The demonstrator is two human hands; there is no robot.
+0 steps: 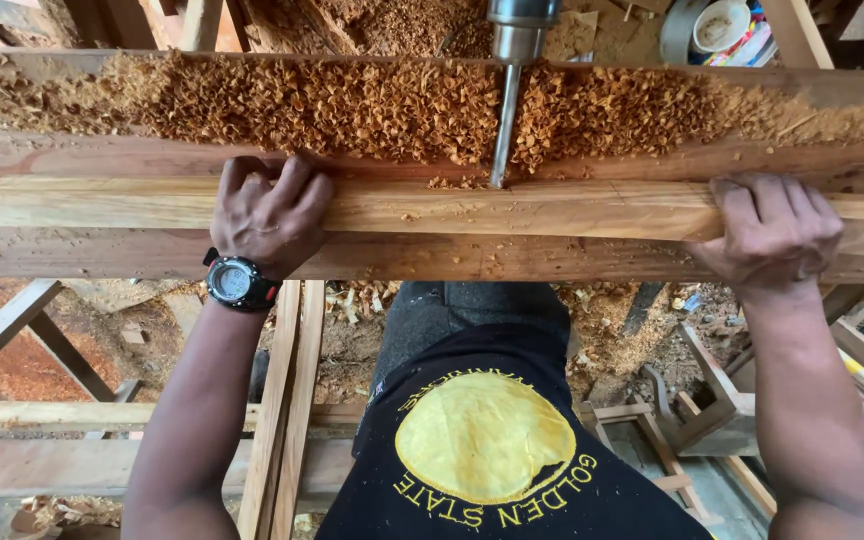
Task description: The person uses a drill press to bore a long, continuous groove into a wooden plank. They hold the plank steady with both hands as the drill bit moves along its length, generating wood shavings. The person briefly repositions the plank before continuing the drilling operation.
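Note:
A long pale wooden bar (512, 208) lies across the view on a wider wooden bench (102, 260). My left hand (270, 212), with a black watch at the wrist, grips the bar left of centre. My right hand (774, 232) grips it near the right end. Between my hands a metal drill bit (504, 125) comes straight down from a chuck (520, 28) and meets the bar's far edge. A thick band of orange wood shavings (352, 105) lies just behind the bar.
Behind the shavings are more sawdust and a roll of tape with a small cup (717, 25) at top right. Below the bench I see wooden frames (287, 400), a small wooden stand (717, 400) and a shaving-strewn floor.

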